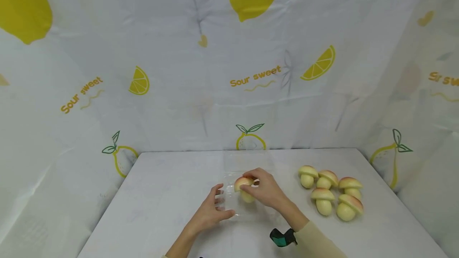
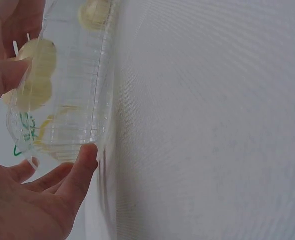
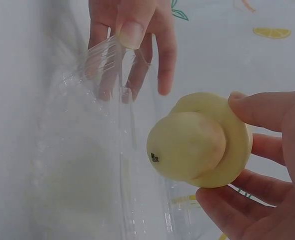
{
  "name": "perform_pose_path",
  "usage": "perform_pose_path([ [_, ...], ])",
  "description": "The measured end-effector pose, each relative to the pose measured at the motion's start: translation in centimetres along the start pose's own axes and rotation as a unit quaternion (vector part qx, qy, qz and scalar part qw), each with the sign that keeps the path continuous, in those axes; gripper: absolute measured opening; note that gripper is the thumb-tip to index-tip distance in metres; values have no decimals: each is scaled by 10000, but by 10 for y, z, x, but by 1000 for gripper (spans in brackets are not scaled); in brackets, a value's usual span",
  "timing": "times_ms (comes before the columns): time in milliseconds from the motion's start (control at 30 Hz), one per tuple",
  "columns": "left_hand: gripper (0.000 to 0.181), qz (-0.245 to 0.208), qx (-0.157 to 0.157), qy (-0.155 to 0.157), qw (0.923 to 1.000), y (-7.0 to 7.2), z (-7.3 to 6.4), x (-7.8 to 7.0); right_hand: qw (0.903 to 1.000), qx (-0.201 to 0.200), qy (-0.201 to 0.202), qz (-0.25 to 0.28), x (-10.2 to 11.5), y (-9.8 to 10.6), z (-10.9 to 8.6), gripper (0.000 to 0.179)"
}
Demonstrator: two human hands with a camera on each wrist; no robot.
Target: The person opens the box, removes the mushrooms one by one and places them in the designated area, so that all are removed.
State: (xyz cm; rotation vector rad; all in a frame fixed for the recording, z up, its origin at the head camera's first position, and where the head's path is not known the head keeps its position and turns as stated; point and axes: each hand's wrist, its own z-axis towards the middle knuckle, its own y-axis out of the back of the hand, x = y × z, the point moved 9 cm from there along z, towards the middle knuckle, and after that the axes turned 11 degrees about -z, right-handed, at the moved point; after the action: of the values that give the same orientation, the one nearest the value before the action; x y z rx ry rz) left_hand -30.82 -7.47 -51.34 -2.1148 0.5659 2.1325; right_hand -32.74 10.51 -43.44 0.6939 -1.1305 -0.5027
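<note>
A toy mushroom (image 1: 247,197), pale yellow with a reddish cap, is in my right hand (image 1: 264,188), which grips it by the cap. In the right wrist view the mushroom's stem end (image 3: 185,145) shows a small dark mark. A clear plastic box (image 1: 256,215) lies below it, its lid folded back toward the wall. My left hand (image 1: 210,210) holds the box at its near left corner. The thumb rests on the rim (image 3: 120,47) and the spread fingers (image 2: 82,167) lie along the side wall.
Several more mushrooms (image 1: 324,202) stand close together on the white table (image 1: 168,186), right of the box. A white cloth (image 1: 172,118) with lemon prints hangs behind the table. A black and green strap (image 1: 282,238) is by my right wrist.
</note>
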Motion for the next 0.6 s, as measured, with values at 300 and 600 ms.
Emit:
perform_pose_path([
  [300,96,5,-42,-48,10000,1,0,1,9993,-272,235,38,4,24,-11,32],
  [600,96,72,-32,-26,10000,1,-1,-1,9961,-679,570,-16,4,49,-22,32],
])
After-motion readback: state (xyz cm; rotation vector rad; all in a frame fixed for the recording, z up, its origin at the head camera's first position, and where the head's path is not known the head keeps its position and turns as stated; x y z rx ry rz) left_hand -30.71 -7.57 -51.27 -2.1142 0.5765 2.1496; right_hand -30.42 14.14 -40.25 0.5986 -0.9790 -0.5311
